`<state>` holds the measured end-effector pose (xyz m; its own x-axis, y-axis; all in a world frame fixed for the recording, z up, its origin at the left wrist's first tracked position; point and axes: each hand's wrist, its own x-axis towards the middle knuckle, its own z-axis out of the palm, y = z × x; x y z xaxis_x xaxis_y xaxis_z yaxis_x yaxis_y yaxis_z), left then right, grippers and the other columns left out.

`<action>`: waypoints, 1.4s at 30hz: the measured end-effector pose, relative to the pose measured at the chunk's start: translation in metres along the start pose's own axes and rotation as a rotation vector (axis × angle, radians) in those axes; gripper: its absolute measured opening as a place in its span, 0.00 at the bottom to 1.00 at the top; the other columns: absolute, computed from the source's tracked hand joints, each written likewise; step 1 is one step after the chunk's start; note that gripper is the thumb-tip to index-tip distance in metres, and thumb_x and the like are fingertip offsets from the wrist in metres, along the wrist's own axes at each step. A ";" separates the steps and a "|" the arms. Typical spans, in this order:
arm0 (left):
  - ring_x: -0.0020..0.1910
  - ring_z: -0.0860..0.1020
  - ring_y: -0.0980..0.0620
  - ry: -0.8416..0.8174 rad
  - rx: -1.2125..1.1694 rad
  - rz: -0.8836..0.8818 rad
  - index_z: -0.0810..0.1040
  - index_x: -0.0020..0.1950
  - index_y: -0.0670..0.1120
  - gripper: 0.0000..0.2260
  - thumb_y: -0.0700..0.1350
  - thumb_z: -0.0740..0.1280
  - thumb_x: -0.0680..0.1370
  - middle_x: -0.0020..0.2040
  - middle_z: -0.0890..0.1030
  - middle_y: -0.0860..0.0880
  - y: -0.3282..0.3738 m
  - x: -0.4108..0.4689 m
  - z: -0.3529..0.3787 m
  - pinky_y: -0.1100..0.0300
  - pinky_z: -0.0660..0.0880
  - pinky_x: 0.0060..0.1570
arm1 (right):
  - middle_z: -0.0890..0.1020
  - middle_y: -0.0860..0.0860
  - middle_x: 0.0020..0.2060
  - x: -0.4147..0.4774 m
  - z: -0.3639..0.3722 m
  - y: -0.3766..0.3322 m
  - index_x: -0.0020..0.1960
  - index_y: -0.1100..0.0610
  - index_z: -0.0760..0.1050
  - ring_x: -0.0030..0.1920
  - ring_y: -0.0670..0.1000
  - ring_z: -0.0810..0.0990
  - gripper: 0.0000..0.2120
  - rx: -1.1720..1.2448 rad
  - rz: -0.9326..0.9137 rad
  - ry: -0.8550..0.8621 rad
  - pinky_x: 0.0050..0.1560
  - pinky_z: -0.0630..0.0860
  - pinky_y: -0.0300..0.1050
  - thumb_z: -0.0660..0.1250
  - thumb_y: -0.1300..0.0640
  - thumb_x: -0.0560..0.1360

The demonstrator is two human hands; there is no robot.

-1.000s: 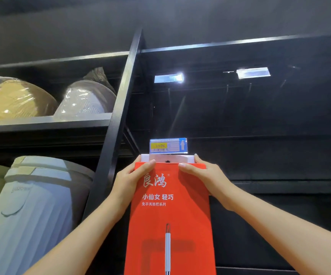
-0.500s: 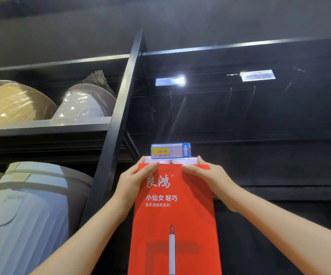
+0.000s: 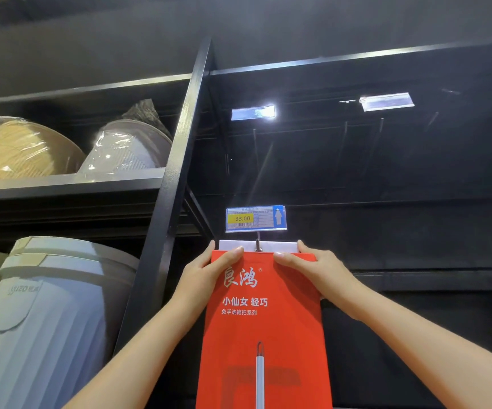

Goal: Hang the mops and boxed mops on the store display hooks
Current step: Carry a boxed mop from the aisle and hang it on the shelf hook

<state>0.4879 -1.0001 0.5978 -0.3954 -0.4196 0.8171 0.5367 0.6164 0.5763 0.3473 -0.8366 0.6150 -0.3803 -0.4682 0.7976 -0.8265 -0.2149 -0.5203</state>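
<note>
Head view, left to right. Pale grey ribbed bin (image 3: 47, 320) on the lower left shelf, with the black upright post (image 3: 174, 184) beside it. My left hand (image 3: 209, 270) pinches the upper left corner of the boxed mop (image 3: 263, 326): thumb flat across the red front, fingers behind, forearm raised. Carton is flat and red, with white Chinese lettering, a mop handle printed down the centre and a white hang tab (image 3: 238, 245) along the top. It is upright against the dark back panel. The metal display hook (image 3: 258, 245) shows at the tab's middle, with the price label (image 3: 256, 218) reading 33.00 just above. My right hand (image 3: 318, 270) pinches the upper right corner likewise, thumb in front.
</note>
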 end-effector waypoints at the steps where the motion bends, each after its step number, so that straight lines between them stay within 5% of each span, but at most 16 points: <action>1: 0.46 0.85 0.51 0.061 0.088 0.007 0.61 0.77 0.54 0.42 0.63 0.72 0.66 0.55 0.84 0.47 0.000 -0.002 0.000 0.55 0.80 0.49 | 0.80 0.42 0.60 -0.002 0.000 0.000 0.74 0.45 0.67 0.50 0.44 0.82 0.48 -0.035 -0.010 0.026 0.39 0.79 0.41 0.72 0.27 0.58; 5: 0.53 0.81 0.49 0.226 0.418 0.008 0.56 0.77 0.64 0.54 0.82 0.62 0.54 0.58 0.81 0.41 0.002 -0.012 -0.004 0.48 0.77 0.56 | 0.85 0.43 0.43 -0.013 0.002 0.004 0.49 0.44 0.81 0.41 0.41 0.83 0.25 -0.135 -0.086 0.121 0.43 0.82 0.43 0.68 0.27 0.62; 9: 0.48 0.84 0.50 0.191 0.190 -0.091 0.49 0.80 0.58 0.54 0.73 0.70 0.60 0.50 0.84 0.48 0.006 -0.031 -0.001 0.47 0.78 0.57 | 0.82 0.45 0.51 -0.023 0.018 0.011 0.57 0.48 0.75 0.47 0.45 0.83 0.31 0.047 0.037 0.095 0.40 0.78 0.40 0.71 0.29 0.62; 13: 0.39 0.85 0.53 0.157 -0.011 -0.099 0.47 0.80 0.56 0.45 0.55 0.73 0.72 0.41 0.85 0.53 -0.001 -0.049 0.003 0.60 0.80 0.37 | 0.80 0.46 0.54 -0.031 0.029 0.015 0.60 0.49 0.72 0.48 0.46 0.81 0.34 0.085 0.091 0.126 0.39 0.75 0.41 0.70 0.29 0.63; 15: 0.40 0.86 0.53 0.145 -0.034 -0.065 0.46 0.80 0.58 0.45 0.51 0.74 0.73 0.40 0.85 0.55 -0.003 -0.054 0.005 0.61 0.80 0.35 | 0.82 0.46 0.52 -0.033 0.030 0.015 0.58 0.49 0.74 0.48 0.47 0.82 0.33 0.089 0.078 0.144 0.43 0.78 0.43 0.70 0.28 0.62; 22: 0.45 0.85 0.55 0.144 0.012 -0.020 0.46 0.79 0.59 0.46 0.53 0.74 0.72 0.49 0.82 0.56 -0.010 -0.046 0.013 0.56 0.81 0.47 | 0.84 0.46 0.46 -0.026 0.028 0.020 0.50 0.47 0.81 0.46 0.47 0.83 0.25 0.058 0.042 0.189 0.48 0.81 0.47 0.70 0.30 0.64; 28: 0.46 0.85 0.52 0.147 -0.010 -0.047 0.46 0.80 0.58 0.46 0.53 0.74 0.72 0.51 0.80 0.54 -0.016 -0.038 0.014 0.53 0.82 0.46 | 0.86 0.47 0.39 -0.019 0.023 0.019 0.40 0.49 0.82 0.40 0.46 0.84 0.20 0.064 0.047 0.159 0.35 0.77 0.40 0.71 0.32 0.65; 35: 0.53 0.83 0.53 0.095 0.048 -0.030 0.52 0.78 0.62 0.43 0.61 0.73 0.70 0.58 0.80 0.55 -0.032 -0.041 0.012 0.48 0.80 0.56 | 0.85 0.44 0.41 -0.027 0.028 0.026 0.42 0.47 0.82 0.45 0.47 0.83 0.19 0.067 0.061 0.182 0.48 0.79 0.45 0.70 0.31 0.66; 42: 0.50 0.83 0.56 0.091 0.012 -0.067 0.51 0.79 0.56 0.43 0.57 0.73 0.72 0.52 0.80 0.57 -0.037 -0.051 0.010 0.57 0.80 0.48 | 0.83 0.47 0.48 -0.050 0.041 0.032 0.50 0.50 0.78 0.48 0.48 0.82 0.25 0.049 0.080 0.210 0.47 0.77 0.44 0.68 0.30 0.67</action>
<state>0.4805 -0.9945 0.5349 -0.3603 -0.5185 0.7755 0.5024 0.5926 0.6296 0.3566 -0.8553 0.5459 -0.5261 -0.2978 0.7966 -0.7709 -0.2283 -0.5946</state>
